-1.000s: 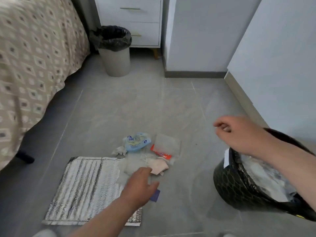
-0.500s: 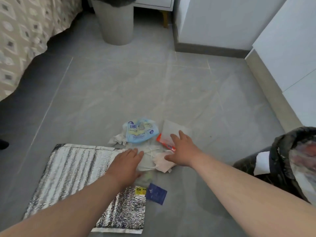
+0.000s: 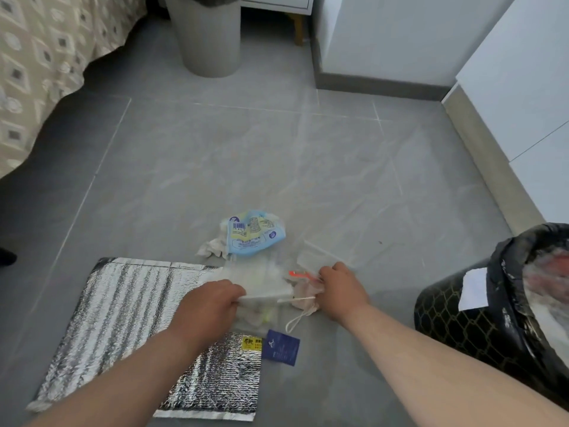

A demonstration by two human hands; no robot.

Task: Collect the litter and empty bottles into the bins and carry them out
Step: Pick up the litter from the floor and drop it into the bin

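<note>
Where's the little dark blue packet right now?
The blue packet lies on the floor low in the head view, near the middle, just right of the foil bag and its yellow label, below the litter pile between both hands.

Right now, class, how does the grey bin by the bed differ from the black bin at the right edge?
The grey bin is plain and stands farther off; the black bin bears a gold net pattern and sits close. The black bin shows litter inside; the grey bin's inside is out of view. Both stand on the floor.
</note>
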